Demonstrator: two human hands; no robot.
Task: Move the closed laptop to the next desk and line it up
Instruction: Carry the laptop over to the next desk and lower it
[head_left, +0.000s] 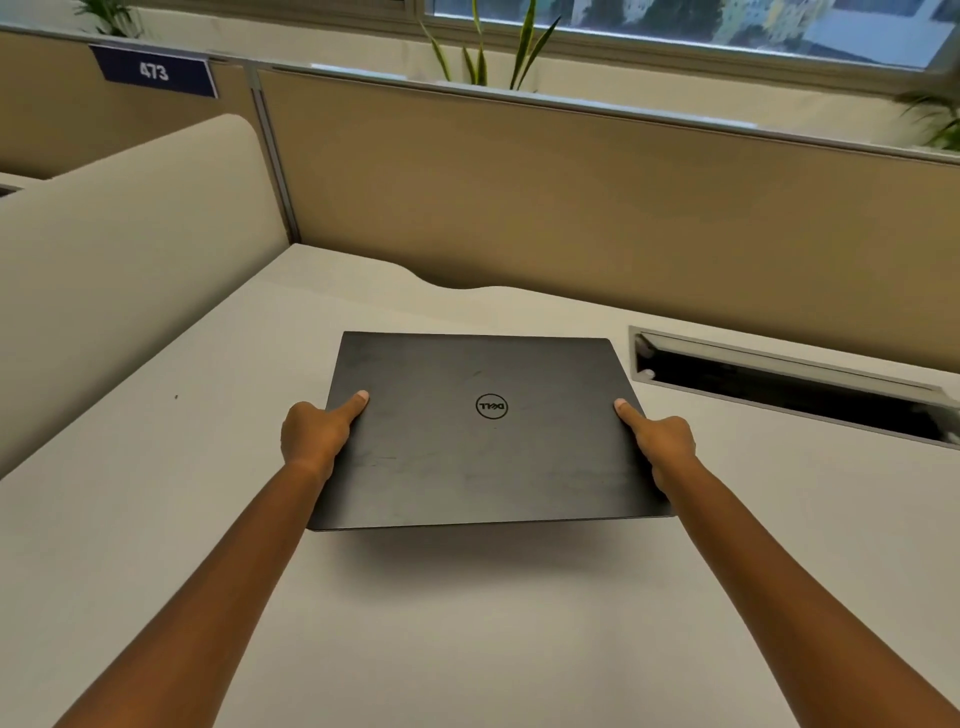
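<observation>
A closed black laptop (483, 447) with a round logo on its lid is held over the white desk (182, 519). Its near edge is lifted and casts a shadow on the desk below; whether the far edge touches the desk I cannot tell. My left hand (317, 436) grips the laptop's left edge, thumb on the lid and fingers hidden underneath. My right hand (660, 441) grips the right edge the same way.
An open cable slot (789, 384) with a metal frame is set into the desk to the right of the laptop. A tan partition wall (571, 208) stands behind the desk and a beige divider (130, 249) on the left. A sign reading 473 (156, 70) hangs at the upper left.
</observation>
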